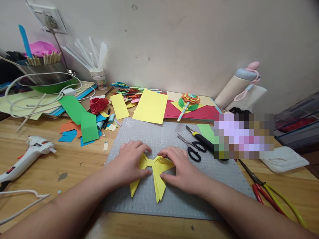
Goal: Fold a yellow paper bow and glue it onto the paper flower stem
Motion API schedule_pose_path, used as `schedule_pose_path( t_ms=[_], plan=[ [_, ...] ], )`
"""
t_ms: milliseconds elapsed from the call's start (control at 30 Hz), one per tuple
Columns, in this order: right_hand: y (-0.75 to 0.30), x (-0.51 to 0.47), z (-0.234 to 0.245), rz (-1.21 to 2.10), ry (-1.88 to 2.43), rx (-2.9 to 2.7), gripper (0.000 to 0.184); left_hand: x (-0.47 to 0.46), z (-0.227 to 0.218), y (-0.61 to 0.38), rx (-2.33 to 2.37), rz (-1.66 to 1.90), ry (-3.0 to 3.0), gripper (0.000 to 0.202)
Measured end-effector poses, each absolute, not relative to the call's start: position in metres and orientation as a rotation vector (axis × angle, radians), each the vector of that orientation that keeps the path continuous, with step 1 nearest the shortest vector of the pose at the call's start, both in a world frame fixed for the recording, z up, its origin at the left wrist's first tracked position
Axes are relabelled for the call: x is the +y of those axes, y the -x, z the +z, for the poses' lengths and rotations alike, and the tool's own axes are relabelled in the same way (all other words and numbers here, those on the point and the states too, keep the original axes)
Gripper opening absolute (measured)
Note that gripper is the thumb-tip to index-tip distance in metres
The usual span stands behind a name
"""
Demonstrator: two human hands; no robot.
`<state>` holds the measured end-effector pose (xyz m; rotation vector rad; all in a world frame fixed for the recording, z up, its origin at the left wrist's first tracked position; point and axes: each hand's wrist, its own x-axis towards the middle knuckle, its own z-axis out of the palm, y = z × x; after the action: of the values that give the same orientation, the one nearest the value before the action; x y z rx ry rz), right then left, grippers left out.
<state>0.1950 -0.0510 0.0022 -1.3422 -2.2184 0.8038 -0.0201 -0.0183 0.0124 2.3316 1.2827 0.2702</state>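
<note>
A folded yellow paper bow (pixel 159 186) lies on the grey cutting mat (pixel 179 207), its two tails pointing toward me. My left hand (pixel 131 163) is closed around the bow's left loop, thumb in front and fingers behind, and covers much of that loop. On the other side, my right hand (pixel 179 168) holds the right loop in the same way, with the thumb at its lower edge. The narrow middle band shows between both hands. Beyond my right hand, black-handled scissors (pixel 194 148) and a black-and-yellow utility knife (pixel 204 141) rest on the mat.
Left stands a white hot glue gun (pixel 30 154) with its cord. Green paper (pixel 88 126), yellow sheets (pixel 151 106) and a paper flower (pixel 189 101) lie toward the wall. Red-and-yellow-handled pliers (pixel 269 192) and a leaning bottle (pixel 233 86) are at right.
</note>
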Motion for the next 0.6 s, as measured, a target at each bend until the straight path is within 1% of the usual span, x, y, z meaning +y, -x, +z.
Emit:
schedule_pose_path(
  t_ms=[100, 233, 367, 500, 533, 600],
  plan=[
    [-0.195, -0.055, 0.005, 0.872, 1.314, -2.212, 0.047, -0.022, 0.013, 0.019, 1.281, 0.267, -2.352, 0.042],
    [-0.194, -0.059, 0.007, 1.015, 1.329, -2.102, 0.048, -0.026, 0.015, 0.017, 1.228, 0.320, -2.300, 0.043],
    [-0.192, -0.058, 0.005, 1.198, 1.339, -1.953, 0.039, -0.027, 0.017, 0.018, 1.205, 0.368, -2.319, 0.045],
    [-0.191, -0.051, 0.003, 1.398, 1.281, -1.591, 0.032, -0.023, 0.016, 0.020, 1.261, 0.475, -2.391, 0.057],
    [-0.191, -0.050, 0.003, 1.448, 1.273, -1.494, 0.030, -0.022, 0.017, 0.020, 1.287, 0.507, -2.414, 0.056],
    [-0.191, -0.047, 0.005, 1.532, 1.280, -1.325, 0.028, -0.021, 0.018, 0.021, 1.314, 0.524, -2.468, 0.046]
  ],
)
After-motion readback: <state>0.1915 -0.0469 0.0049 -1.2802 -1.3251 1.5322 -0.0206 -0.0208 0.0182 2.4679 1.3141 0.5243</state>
